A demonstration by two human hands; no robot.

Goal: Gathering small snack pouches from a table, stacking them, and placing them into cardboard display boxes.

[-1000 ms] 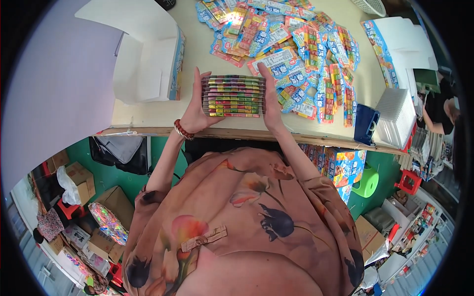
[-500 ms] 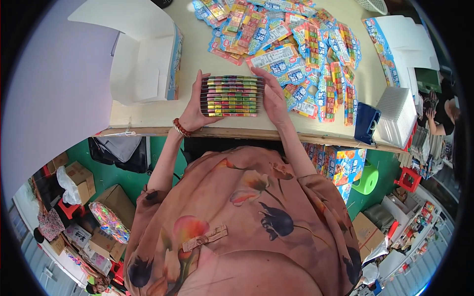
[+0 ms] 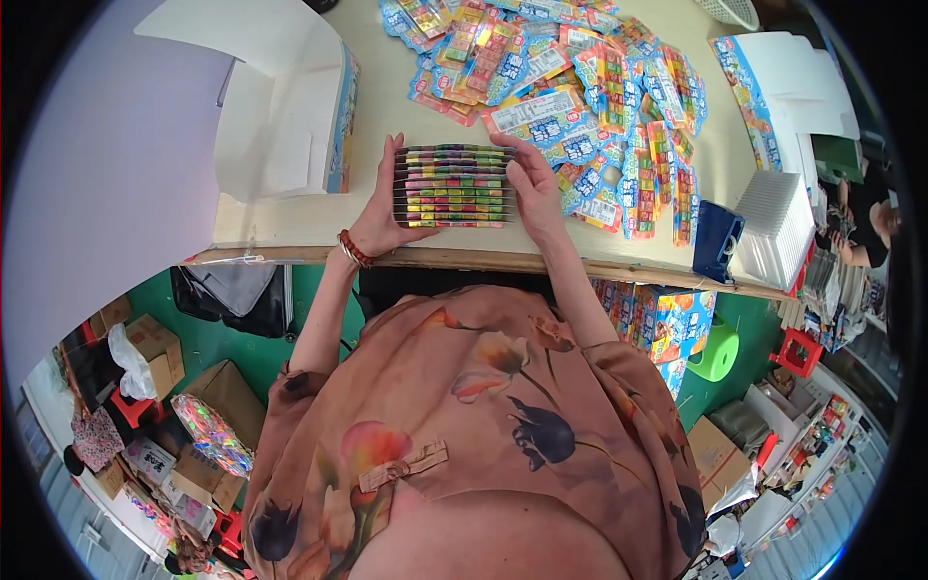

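Note:
A stack of candy blister cards [image 3: 452,188], seen edge-on as many thin layers of small coloured pieces, stands between my hands above the table near its front edge. My left hand [image 3: 383,211] clasps the stack's left end, fingers along the far side and thumb under the near edge. On the opposite end, my right hand [image 3: 537,193] presses the stack with its thumb on the upper right corner and its fingers behind. Beyond my right hand lies a loose heap of similar candy cards [image 3: 551,126] on blue and orange backings.
An open white carton [image 3: 275,135] stands to the left, with another printed carton [image 3: 749,92] at the far right. Clear plastic trays [image 3: 778,227] are stacked beside a dark blue holder [image 3: 717,240] at the right. The wooden table edge [image 3: 464,257] runs in front of me.
My right thumb has shifted inward onto the stack's right corner. The upper layers sit slightly differently, while my left hand stays nearly in place.

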